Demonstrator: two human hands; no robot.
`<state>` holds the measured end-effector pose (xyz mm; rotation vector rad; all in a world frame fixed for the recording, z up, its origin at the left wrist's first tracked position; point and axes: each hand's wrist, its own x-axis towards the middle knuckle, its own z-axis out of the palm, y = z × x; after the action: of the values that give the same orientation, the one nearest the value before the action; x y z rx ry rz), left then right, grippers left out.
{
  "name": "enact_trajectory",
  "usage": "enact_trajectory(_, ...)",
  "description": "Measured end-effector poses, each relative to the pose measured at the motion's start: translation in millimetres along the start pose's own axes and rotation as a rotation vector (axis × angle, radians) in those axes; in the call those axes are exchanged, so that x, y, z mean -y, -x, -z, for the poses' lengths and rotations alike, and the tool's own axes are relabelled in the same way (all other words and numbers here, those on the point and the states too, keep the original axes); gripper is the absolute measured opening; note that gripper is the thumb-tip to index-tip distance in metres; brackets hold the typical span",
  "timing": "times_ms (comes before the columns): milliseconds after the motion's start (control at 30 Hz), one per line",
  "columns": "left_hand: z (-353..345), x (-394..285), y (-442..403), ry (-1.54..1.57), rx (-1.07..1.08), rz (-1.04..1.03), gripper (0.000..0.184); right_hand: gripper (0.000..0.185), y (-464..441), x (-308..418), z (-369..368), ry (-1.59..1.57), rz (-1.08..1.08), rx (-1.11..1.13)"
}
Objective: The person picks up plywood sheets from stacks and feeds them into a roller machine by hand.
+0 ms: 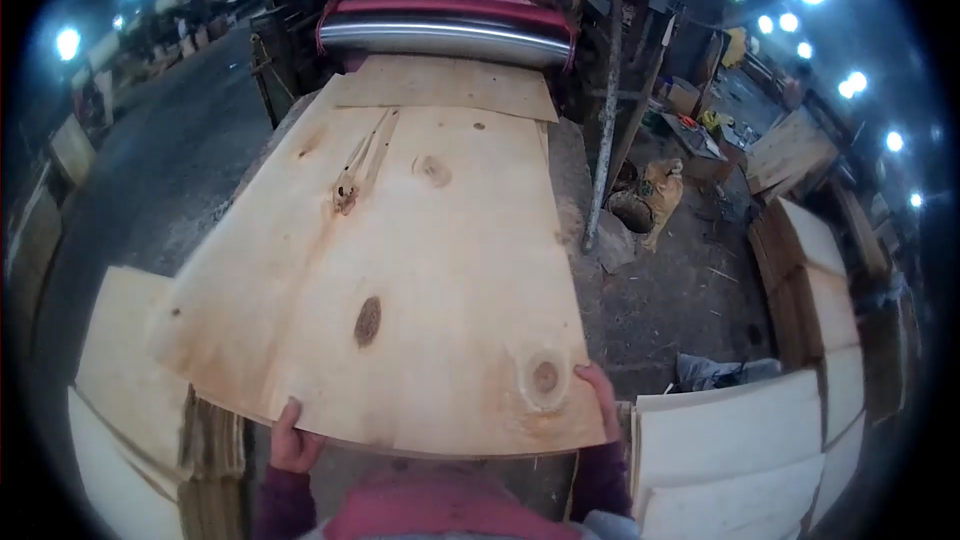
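A large pale wood sheet point(450, 270) with dark knots lies in front of me, its far end near a shiny metal roller point(445, 37). Another sheet piece point(450, 85) overlaps its far end, just below the roller. My left hand point(294, 442) grips the near edge of the large sheet at the left, thumb on top. At the near right corner, my right hand point(600, 395) is closed on the sheet's side edge. The fingers beneath the sheet are hidden.
Stacked wood sheets stand at the lower left point(125, 370), lower right point(730, 430) and right point(810, 280). A metal pole point(606, 120) rises beside the roller's frame. A sack point(662, 198) and a round container point(630, 210) sit on the floor to its right.
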<state>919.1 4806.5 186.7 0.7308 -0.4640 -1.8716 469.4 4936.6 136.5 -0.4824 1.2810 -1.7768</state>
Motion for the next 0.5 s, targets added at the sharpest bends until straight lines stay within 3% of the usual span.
enact_trajectory(67,-14,-17,-7,-0.202,-0.03,0.077,0.051,0.046,-2,-2,-4,0.022,-0.047,-0.048)
enact_trajectory(133,-13,-13,-8,-0.134,-0.036,0.093,0.051,0.048,3,22,-23,-0.157,-0.229,0.034)
enact_trajectory(267,0,-10,-1,-0.115,-0.109,0.114,0.054,0.046,14,52,-36,-0.163,-0.242,0.029)
enact_trajectory(400,-35,-30,27,-0.138,-0.061,0.027,0.055,0.047,34,119,-83,-0.082,-0.174,0.073)
enact_trajectory(467,-29,-45,9,-0.786,0.146,-0.192,0.05,0.046,23,117,-84,-0.025,-0.142,0.086)
enact_trajectory(500,-30,-47,-2,-0.776,0.147,-0.173,0.047,0.046,8,98,-75,-0.136,-0.125,0.039)
